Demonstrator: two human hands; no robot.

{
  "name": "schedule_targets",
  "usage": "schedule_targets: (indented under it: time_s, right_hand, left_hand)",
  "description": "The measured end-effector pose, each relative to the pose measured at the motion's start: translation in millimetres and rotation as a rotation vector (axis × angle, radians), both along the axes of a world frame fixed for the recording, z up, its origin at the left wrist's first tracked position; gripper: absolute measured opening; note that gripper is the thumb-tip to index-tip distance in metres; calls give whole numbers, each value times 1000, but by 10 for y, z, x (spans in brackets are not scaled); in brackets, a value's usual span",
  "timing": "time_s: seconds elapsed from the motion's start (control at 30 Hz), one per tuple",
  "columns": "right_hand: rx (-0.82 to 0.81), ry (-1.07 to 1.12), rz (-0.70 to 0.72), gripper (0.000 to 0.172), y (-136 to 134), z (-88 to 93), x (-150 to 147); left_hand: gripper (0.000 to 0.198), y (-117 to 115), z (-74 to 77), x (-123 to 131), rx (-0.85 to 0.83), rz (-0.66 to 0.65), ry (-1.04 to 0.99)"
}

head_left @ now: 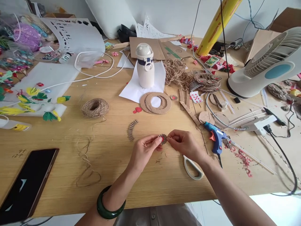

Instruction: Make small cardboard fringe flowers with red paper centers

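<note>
My left hand [146,150] pinches a small ridged cardboard rosette [164,139] with a red centre between thumb and fingers. At the rosette's right edge, the fingertips of my right hand [184,142] are pinched together on its rim. A curved strip of corrugated cardboard [132,130] lies just left of my hands, with red paper circles [137,110] beyond it. White-handled scissors [194,169] lie partly hidden under my right hand. A blue glue gun [215,135] rests to the right. Two overlapping cardboard rings [155,103] are farther back, near another rosette [173,97].
A ball of twine [95,108] and a loose twine strand [87,160] lie left. A phone [29,182] is at the front left. A white bottle [145,67] stands behind the rings. At right are a fan [265,61], a power strip [258,124] and cables.
</note>
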State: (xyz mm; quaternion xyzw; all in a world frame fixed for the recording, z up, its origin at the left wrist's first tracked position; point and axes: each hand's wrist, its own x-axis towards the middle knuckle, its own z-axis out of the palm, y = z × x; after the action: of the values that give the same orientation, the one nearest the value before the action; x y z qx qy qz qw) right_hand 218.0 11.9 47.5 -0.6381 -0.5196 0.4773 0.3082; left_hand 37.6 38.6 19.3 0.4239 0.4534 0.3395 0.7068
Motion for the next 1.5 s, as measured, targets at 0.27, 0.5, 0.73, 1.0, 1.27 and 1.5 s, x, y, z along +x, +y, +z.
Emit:
schedule_targets:
  time_s: [0.27,0.5,0.73,1.0,1.27,1.5]
  right_hand:
    - [51,-114,102,20,-356,15,-11]
    - [349,-840,48,27,-962,-122,248]
    - [193,-875,15,40,-1040,-234,313]
    - [-157,572,-218,50,-862,18,64]
    - [-99,451,-47,54,-863,18,-209]
    - [-142,173,115,57,-900,30,-322]
  left_hand:
    - [25,-266,59,-64,-29,-82,25]
    - [24,-456,111,-205,-155,123,-120]
    - [23,-594,118,-320,-195,221,-99]
    - [20,-640,142,-373,-169,309,-115]
    - [20,-595,176,-334,-208,368,-117]
    - [20,-599,210,-273,-252,402,-186]
